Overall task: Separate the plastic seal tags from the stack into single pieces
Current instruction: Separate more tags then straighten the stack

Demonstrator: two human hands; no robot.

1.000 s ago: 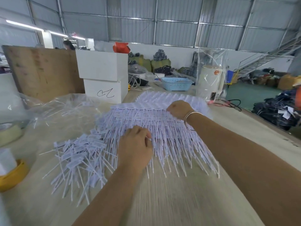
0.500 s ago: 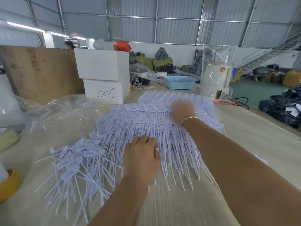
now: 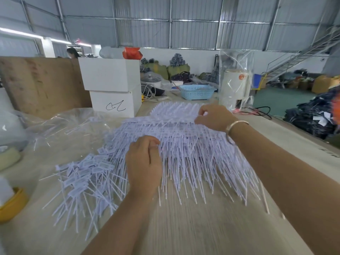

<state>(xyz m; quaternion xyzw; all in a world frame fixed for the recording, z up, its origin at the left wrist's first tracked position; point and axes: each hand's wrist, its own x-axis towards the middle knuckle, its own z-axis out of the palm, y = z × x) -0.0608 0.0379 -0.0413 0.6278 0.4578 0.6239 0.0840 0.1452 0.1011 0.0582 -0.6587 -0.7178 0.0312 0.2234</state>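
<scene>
A big stack of joined white plastic seal tags (image 3: 189, 142) lies spread on the table, label heads at the far side and thin tails fanned toward me. My left hand (image 3: 144, 164) rests on the stack's near-left part with fingers curled into the tails. My right hand (image 3: 213, 116), a bangle on its wrist, is raised over the far end with curled fingers pinching the top layer's heads. To the left lies a loose heap of single tags (image 3: 86, 181).
Two stacked white boxes (image 3: 112, 85) and a wooden board (image 3: 42, 85) stand at the back left, a clear plastic bag (image 3: 60, 126) beside them. A blue basket (image 3: 196, 91) and a bagged white appliance (image 3: 236, 89) sit behind. A yellow-rimmed container (image 3: 12, 205) is at the left edge.
My right hand has lifted from lying on the stack's far end and now pinches the top tags there. My left hand stays on the near part.
</scene>
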